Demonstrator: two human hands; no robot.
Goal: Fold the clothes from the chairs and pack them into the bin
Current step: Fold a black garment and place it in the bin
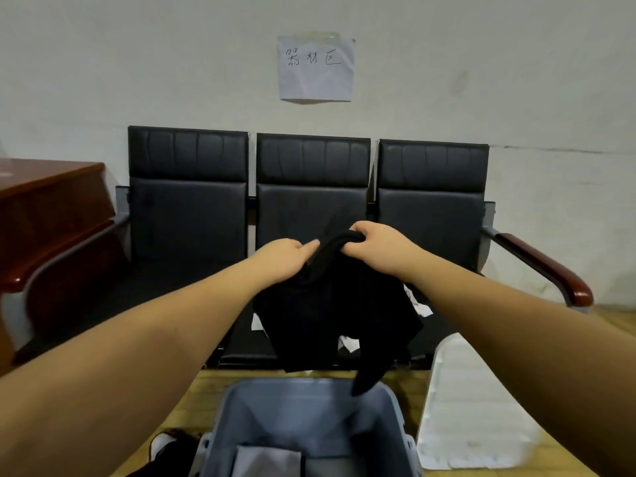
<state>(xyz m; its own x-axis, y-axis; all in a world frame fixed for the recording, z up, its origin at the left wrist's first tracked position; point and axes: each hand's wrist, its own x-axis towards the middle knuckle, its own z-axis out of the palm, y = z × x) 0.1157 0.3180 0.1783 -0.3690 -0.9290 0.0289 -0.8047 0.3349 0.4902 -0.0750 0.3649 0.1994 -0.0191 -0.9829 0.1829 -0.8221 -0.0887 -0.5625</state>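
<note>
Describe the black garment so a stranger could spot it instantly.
Find the row of three black chairs against the wall. In front of the middle seat, both hands hold up a black garment above the grey bin. Unlike the white pieces behind it, it hangs.

A handwritten paper sign (316, 67) is taped to the wall (137, 63) above a wooden desk (48, 201).

Black 3-seat bench (192, 215), white cloth bits (421, 309) on mid seat, grey bin (241, 407) on floor (213, 380)
</note>
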